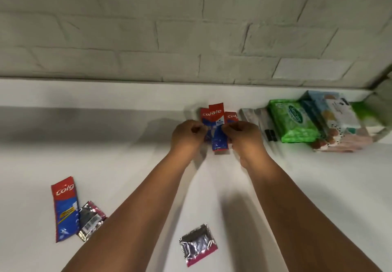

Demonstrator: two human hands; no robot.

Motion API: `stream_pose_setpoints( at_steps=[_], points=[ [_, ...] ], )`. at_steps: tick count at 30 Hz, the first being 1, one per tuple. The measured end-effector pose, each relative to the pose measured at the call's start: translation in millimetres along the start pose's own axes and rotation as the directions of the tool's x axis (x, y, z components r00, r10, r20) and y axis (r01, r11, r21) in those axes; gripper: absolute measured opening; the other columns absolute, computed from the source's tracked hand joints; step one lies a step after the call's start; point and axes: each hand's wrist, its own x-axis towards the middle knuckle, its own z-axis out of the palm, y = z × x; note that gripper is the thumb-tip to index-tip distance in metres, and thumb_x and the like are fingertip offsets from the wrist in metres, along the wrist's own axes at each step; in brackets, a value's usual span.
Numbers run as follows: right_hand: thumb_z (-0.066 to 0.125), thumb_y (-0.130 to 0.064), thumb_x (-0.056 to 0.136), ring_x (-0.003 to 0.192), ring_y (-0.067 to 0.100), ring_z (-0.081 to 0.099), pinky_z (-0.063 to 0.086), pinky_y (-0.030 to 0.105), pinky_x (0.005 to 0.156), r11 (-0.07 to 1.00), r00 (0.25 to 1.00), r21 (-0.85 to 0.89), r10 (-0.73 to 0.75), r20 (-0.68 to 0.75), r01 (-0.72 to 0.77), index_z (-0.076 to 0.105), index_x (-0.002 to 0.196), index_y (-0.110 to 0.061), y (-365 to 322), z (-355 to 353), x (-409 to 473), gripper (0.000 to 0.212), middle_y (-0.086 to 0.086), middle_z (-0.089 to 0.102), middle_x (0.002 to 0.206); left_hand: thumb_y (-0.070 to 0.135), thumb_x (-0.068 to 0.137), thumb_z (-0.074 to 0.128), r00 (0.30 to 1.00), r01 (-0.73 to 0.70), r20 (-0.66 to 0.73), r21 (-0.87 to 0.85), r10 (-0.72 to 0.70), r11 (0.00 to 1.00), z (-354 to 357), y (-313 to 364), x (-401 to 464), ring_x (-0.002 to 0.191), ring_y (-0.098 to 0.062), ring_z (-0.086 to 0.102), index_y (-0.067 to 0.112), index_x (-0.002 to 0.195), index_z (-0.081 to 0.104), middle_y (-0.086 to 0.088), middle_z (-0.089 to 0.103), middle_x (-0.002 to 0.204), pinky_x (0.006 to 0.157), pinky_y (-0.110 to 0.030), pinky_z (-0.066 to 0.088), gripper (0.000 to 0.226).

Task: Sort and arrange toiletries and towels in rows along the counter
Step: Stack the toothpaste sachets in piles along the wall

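Observation:
Three red-and-blue toothpaste sachets (216, 114) lie overlapping near the back of the white counter (127, 165). My left hand (186, 135) pinches the left side of this bunch and my right hand (246, 138) pinches the right side, fingers curled on the packets. Another toothpaste sachet (63, 208) lies alone at the near left. A silver-and-pink foil sachet (91, 218) rests against it, partly under my left forearm. A second foil sachet (198, 244) lies between my forearms near the front.
To the right of my hands sit a flat grey packet (254, 116), a green wet-wipes pack (293, 121) and patterned tissue packs (339, 123) in a row. A grey brick wall (169, 27) backs the counter.

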Motion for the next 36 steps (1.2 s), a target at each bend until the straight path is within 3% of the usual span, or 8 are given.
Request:
stream_pose_setpoints(
  at_steps=[4,7,10,16,18,21,30,36],
  points=[
    [0.065,-0.011,0.089,0.058,0.008,0.058,0.041,0.012,0.040,0.980,0.996,-0.198,-0.008,-0.091,-0.010,0.069,0.085,-0.007,6,-7,33,0.007,-0.001,0.062,0.070,0.025,0.092,0.054,0.994,0.053,-0.101,0.186,-0.035,0.981,15,-6,20,0.096,-0.027,0.062,0.008,0.103,0.066,-0.009,0.069,0.102,0.079,-0.029,0.046,0.023],
    [0.065,-0.014,0.089,0.060,0.008,0.056,0.038,0.011,0.038,0.938,0.994,-0.345,-0.057,-0.093,0.022,0.070,0.085,-0.009,11,-5,50,0.008,0.002,0.063,0.077,0.026,0.091,0.059,0.995,-0.010,-0.093,0.196,0.028,0.980,24,-9,28,0.092,-0.025,0.064,0.008,0.100,0.066,-0.009,0.069,0.099,0.076,-0.032,0.049,0.021],
    [0.066,-0.019,0.089,0.070,0.014,0.058,0.036,0.016,0.046,0.876,0.992,-0.481,-0.088,-0.086,0.036,0.073,0.092,-0.004,15,-3,64,0.016,0.005,0.065,0.082,0.024,0.091,0.061,0.995,-0.048,-0.071,0.193,0.063,0.980,29,-9,33,0.094,-0.024,0.065,0.012,0.107,0.066,-0.007,0.070,0.103,0.080,-0.036,0.053,0.021],
    [0.070,-0.021,0.087,0.075,0.031,0.069,0.058,0.042,0.070,0.802,0.996,-0.597,-0.079,-0.046,0.036,0.073,0.087,0.000,23,2,78,0.021,0.016,0.072,0.082,0.019,0.089,0.062,0.991,-0.093,-0.074,0.179,0.108,0.979,29,-14,33,0.095,-0.022,0.064,0.014,0.114,0.067,-0.005,0.068,0.108,0.083,-0.036,0.053,0.025],
    [0.068,-0.020,0.088,0.073,0.026,0.067,0.057,0.034,0.065,0.765,0.994,-0.643,-0.101,-0.050,0.045,0.072,0.087,-0.001,24,4,80,0.019,0.013,0.071,0.082,0.022,0.089,0.063,0.992,-0.085,-0.078,0.187,0.101,0.979,29,-16,34,0.098,-0.021,0.064,0.016,0.117,0.065,-0.005,0.066,0.113,0.086,-0.035,0.052,0.029],
    [0.063,-0.015,0.091,0.065,0.016,0.057,0.038,0.018,0.047,0.694,0.990,-0.718,-0.132,-0.053,0.054,0.070,0.086,-0.001,23,8,78,0.017,0.008,0.068,0.080,0.022,0.088,0.063,0.992,-0.083,-0.076,0.202,0.100,0.976,30,-17,36,0.102,-0.021,0.063,0.017,0.120,0.064,-0.004,0.064,0.117,0.087,-0.032,0.050,0.032],
    [0.057,-0.013,0.094,0.078,0.015,0.063,0.036,0.014,0.053,0.622,0.987,-0.778,-0.161,-0.018,0.088,0.070,0.098,-0.005,24,11,74,0.016,0.009,0.071,0.097,0.023,0.088,0.064,0.992,-0.079,-0.078,0.190,0.096,0.978,31,-19,37,0.107,-0.021,0.062,0.016,0.124,0.062,-0.005,0.063,0.122,0.094,-0.037,0.050,0.036],
    [0.057,-0.014,0.094,0.077,0.010,0.055,0.031,0.006,0.041,0.645,0.975,-0.751,-0.222,-0.007,0.142,0.070,0.101,-0.005,14,10,63,0.018,0.008,0.070,0.103,0.023,0.089,0.064,0.987,-0.077,-0.130,0.120,0.093,0.990,28,-22,33,0.099,-0.021,0.063,0.011,0.111,0.068,-0.009,0.065,0.113,0.087,-0.032,0.052,0.025]
  ],
)
